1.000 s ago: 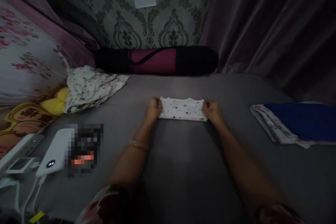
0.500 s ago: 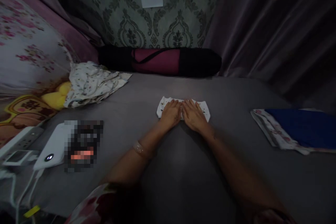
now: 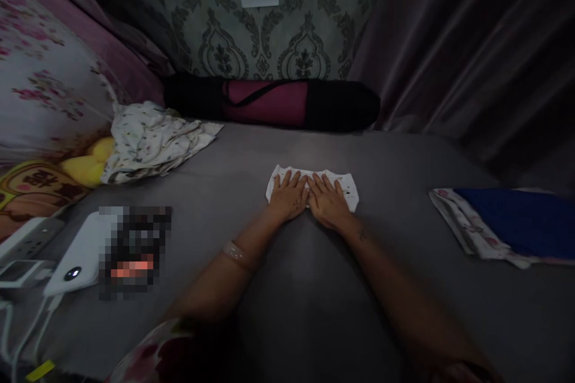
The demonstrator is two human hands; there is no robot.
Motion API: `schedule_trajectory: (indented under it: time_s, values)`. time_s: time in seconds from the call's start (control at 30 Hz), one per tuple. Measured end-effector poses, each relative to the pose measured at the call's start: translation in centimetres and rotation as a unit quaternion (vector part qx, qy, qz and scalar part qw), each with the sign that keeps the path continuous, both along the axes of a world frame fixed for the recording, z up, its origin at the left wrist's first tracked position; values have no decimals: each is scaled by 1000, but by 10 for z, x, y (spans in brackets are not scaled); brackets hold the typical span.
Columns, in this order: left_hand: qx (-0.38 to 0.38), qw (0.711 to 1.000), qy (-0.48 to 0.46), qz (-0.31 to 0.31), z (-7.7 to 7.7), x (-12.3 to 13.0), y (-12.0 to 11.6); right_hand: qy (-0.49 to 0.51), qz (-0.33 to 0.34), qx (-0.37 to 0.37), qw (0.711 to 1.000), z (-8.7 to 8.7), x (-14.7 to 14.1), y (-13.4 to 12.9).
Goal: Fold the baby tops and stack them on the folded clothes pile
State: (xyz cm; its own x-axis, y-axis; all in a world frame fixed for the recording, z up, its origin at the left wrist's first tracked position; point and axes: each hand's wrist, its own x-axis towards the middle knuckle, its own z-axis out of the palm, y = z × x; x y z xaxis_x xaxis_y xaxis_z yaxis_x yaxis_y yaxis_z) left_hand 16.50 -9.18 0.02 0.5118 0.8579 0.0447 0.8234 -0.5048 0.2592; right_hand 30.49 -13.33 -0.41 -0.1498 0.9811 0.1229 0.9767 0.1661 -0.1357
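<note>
A white cloth (image 3: 349, 187) with small dark marks, apparently folded, lies on the grey sheet (image 3: 242, 161) in front of me. Flat on its left half rests my left hand (image 3: 288, 195), fingers stretched out and slightly spread. My right hand (image 3: 329, 199) presses on the right half, its fingers apart too. The hands meet near the middle of the cloth and cover much of it. Neither one grips anything.
At left lie a crumpled patterned cloth (image 3: 153, 140), a white power bank (image 3: 78, 257) with cables, a power strip (image 3: 33, 238) and a blurred-out object (image 3: 135, 251). Folded fabrics with a blue top (image 3: 516, 218) lie right. A black and pink bag (image 3: 265, 102) sits against the wall.
Both hands have slid slightly toward me over the cloth, and their fingers are spread a bit wider. The view has shifted slightly.
</note>
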Motion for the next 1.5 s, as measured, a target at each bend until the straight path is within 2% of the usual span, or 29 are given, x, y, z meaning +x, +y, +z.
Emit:
schedule_trajectory:
  time_s: [0.23,0.37,0.5,0.63,0.73,0.83,0.93,1.03,1.23,1.37,1.5]
  values:
    - [-21,1000,12,-5,3,0,1,3,0,-24,1000,2,1,1]
    - [36,999,-2,-5,3,0,-3,6,3,1,1000,10,2,-2]
    - [105,993,-25,48,4,1,-5,-12,35,27,999,12,-4,-6]
    - [63,994,-33,81,3,0,-1,-23,73,2,997,4,-10,-8]
    - [32,995,-32,84,2,-2,1,-21,71,-7,997,0,-11,-7]
    - [33,995,-32,86,3,-2,1,-13,70,-14,997,3,-10,-6]
    - [52,995,-35,83,5,-1,-2,12,66,-32,997,9,-6,-4]
    - [71,994,-48,63,6,2,-4,22,42,-12,999,12,-2,-4]
    - [68,995,-55,44,3,4,-4,-8,35,-22,999,2,-2,-3]
    - [70,996,-51,39,4,4,-4,-4,33,-31,999,4,-1,-2]
    - [97,994,-48,14,6,6,-6,-16,-3,18,1000,10,5,-3]
